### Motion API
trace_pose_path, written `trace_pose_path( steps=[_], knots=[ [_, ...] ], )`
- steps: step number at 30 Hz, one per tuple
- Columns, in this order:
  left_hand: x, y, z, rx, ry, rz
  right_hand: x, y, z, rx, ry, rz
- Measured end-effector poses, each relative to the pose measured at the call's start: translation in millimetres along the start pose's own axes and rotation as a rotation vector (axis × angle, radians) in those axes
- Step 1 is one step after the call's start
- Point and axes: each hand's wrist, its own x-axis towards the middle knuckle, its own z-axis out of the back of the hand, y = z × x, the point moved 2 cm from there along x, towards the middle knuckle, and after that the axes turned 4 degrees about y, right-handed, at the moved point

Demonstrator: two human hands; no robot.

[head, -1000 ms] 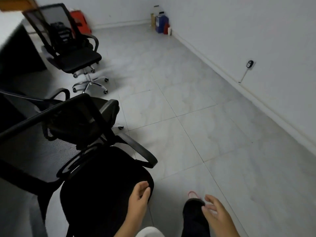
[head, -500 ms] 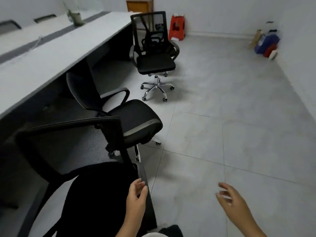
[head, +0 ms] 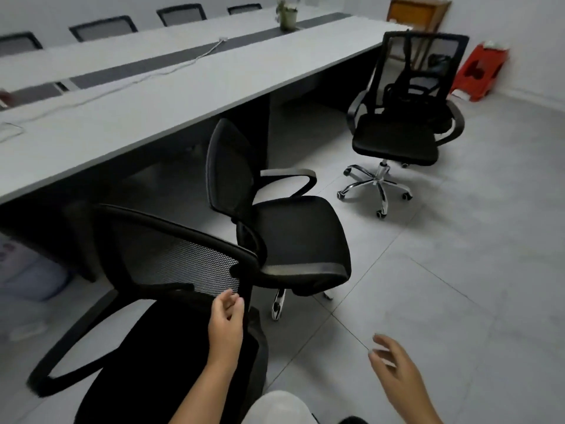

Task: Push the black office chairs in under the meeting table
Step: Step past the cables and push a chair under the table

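Note:
Three black office chairs stand out from the long grey meeting table (head: 159, 96). The nearest chair (head: 171, 341) is right below me, its mesh back toward the table. My left hand (head: 227, 325) hovers over the right edge of its seat, fingers loosely curled, holding nothing. My right hand (head: 397, 371) is open above the floor tiles, fingers spread. The middle chair (head: 293, 237) stands just beyond, turned sideways to the table. The far chair (head: 400, 130) with a chrome base stands near the table's end.
Several more chair backs (head: 104, 27) line the table's far side. A potted plant (head: 288, 16) and a white cable (head: 131, 81) lie on the tabletop. A red stool (head: 480, 73) and wooden cabinet (head: 415, 13) stand in the far corner. A water jug (head: 27, 270) is under the table.
My view has swung left from the floor and wall toward the table. My left hand rose toward the nearest chair's back; the right hand lifted and spread.

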Motion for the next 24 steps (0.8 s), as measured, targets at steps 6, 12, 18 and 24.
trace_pose_path(
  steps=[6,12,18,24],
  knots=[
    [32.9,-18.1,-7.2,0.033,-0.27,0.066,93.6,32.2,-6.7,-0.061,0.172,0.1],
    [83.7,-33.4,-42.5,0.169,-0.445,0.239,185.7,80.5,-53.1,-0.183,0.573,0.248],
    [107.0,-48.0,-48.5,0.374,-0.526,0.408,263.1,143.0,-86.0,-0.37,0.759,0.537],
    [51.0,-26.2,-46.9,0.373,-0.406,0.399,257.4,194.7,-156.4,-0.467,1.031,0.88]
  ],
)
